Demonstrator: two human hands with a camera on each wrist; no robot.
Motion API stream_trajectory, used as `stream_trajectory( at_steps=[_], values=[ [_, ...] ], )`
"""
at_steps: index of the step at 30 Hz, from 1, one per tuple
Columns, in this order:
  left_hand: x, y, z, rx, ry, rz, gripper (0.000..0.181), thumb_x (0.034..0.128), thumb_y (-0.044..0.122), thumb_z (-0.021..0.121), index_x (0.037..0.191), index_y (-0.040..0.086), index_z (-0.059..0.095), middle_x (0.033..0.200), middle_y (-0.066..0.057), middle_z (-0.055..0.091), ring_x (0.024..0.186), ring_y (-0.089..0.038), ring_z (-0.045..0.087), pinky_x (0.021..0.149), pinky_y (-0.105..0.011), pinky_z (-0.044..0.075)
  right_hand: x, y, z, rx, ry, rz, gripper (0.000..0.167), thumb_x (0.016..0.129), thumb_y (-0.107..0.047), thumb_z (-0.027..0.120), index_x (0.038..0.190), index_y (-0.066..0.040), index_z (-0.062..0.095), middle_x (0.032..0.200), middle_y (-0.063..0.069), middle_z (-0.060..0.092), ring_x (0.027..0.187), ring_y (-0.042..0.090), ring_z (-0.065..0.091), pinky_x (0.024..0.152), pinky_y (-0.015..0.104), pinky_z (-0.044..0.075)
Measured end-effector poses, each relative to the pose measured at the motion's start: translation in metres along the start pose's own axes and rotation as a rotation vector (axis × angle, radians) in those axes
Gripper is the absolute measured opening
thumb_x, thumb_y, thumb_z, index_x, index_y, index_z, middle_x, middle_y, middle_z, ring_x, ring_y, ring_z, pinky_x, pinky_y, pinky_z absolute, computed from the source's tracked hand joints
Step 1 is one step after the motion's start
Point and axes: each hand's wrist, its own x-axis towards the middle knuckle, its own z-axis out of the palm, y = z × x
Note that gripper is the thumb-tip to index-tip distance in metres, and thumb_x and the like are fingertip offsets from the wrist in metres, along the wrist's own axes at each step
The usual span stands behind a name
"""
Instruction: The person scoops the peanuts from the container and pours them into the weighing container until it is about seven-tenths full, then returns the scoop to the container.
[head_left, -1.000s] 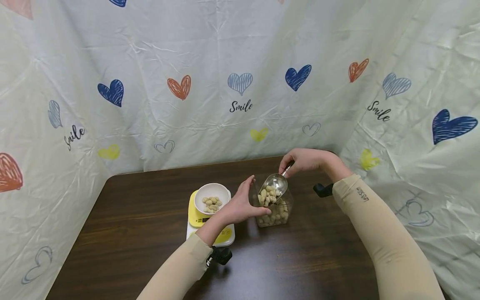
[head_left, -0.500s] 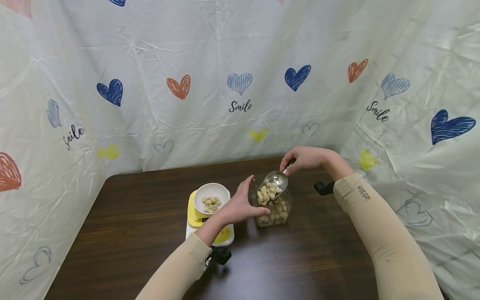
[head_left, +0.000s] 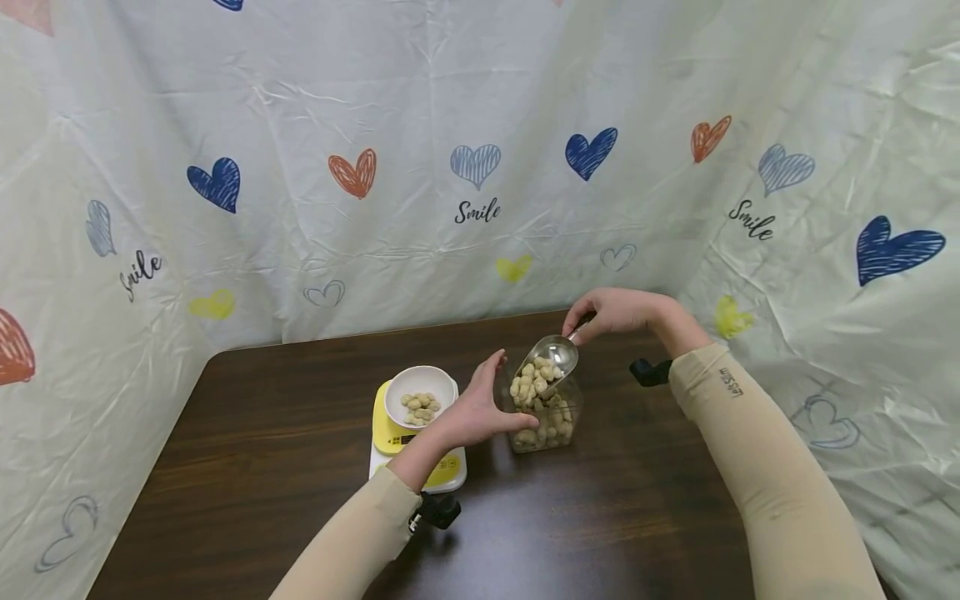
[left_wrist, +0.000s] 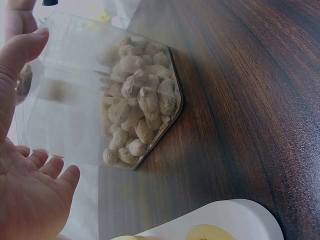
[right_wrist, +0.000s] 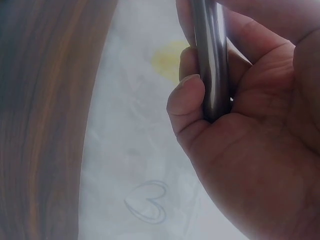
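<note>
My left hand [head_left: 480, 411] grips the rim of a clear plastic container [left_wrist: 65, 120], thumb on the near side and fingers on the far side. Unshelled peanuts [left_wrist: 142, 100] fill its lower part. In my right hand [head_left: 618, 311] is the handle of a metal scoop [head_left: 564, 355], with the fingers curled round it, as the right wrist view shows. The scoop tilts down to the left over the container's mouth and bears a heap of peanuts [head_left: 532, 379]. Left of the container, a white bowl [head_left: 397, 385] with several peanuts stands on a yellow and white kitchen scale [head_left: 386, 435].
The dark wooden table [head_left: 285, 450] carries all of this. A white curtain [head_left: 420, 275] printed with hearts hangs behind the table and along both sides. My left forearm passes over the front of the scale and partly hides it.
My right hand has raised the scoop slightly, and its peanuts have come up from the container's load. The left hand keeps its grip on the container. The view has shifted slightly.
</note>
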Motion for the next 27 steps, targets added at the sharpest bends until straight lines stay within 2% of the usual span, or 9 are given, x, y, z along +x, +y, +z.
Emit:
stream_trajectory(
  at_steps=[9,15,21,27],
  values=[
    [0.0,0.0,0.0,-0.004,0.002,0.007,0.12,0.0791,0.044,0.088,0.165,0.016,0.008,0.164,-0.01,0.024,0.149,-0.024,0.026,0.116,-0.048,0.03,-0.007,0.005,-0.004,0.004,0.004,-0.004,0.02,0.095,-0.02,0.075,0.111,-0.009,0.075,0.107,0.005,0.07,0.1,0.025,0.062,0.09,0.043,0.05],
    [0.0,0.0,0.001,0.0,0.004,0.007,0.12,0.0795,0.042,0.088,0.165,0.017,0.008,0.164,-0.01,0.023,0.15,-0.024,0.025,0.116,-0.047,0.03,-0.014,0.007,-0.003,-0.021,0.038,0.002,0.021,0.095,-0.023,0.076,0.112,-0.01,0.076,0.11,0.003,0.07,0.105,0.025,0.061,0.09,0.039,0.049],
    [0.001,0.0,0.001,0.0,0.012,0.017,0.122,0.0783,0.043,0.088,0.166,0.015,0.007,0.164,-0.011,0.024,0.15,-0.023,0.025,0.117,-0.045,0.029,-0.02,0.01,0.0,0.0,0.083,0.007,0.024,0.094,-0.025,0.077,0.113,-0.01,0.076,0.111,0.004,0.071,0.106,0.025,0.061,0.09,0.039,0.049],
    [-0.001,0.001,-0.001,0.007,-0.015,0.005,0.13,0.077,0.05,0.088,0.166,0.019,-0.002,0.168,-0.009,0.016,0.152,-0.022,0.018,0.118,-0.046,0.028,-0.024,0.014,0.004,0.019,0.107,-0.003,0.025,0.095,-0.026,0.076,0.115,-0.011,0.076,0.111,0.004,0.071,0.104,0.026,0.062,0.088,0.038,0.051]
  ],
)
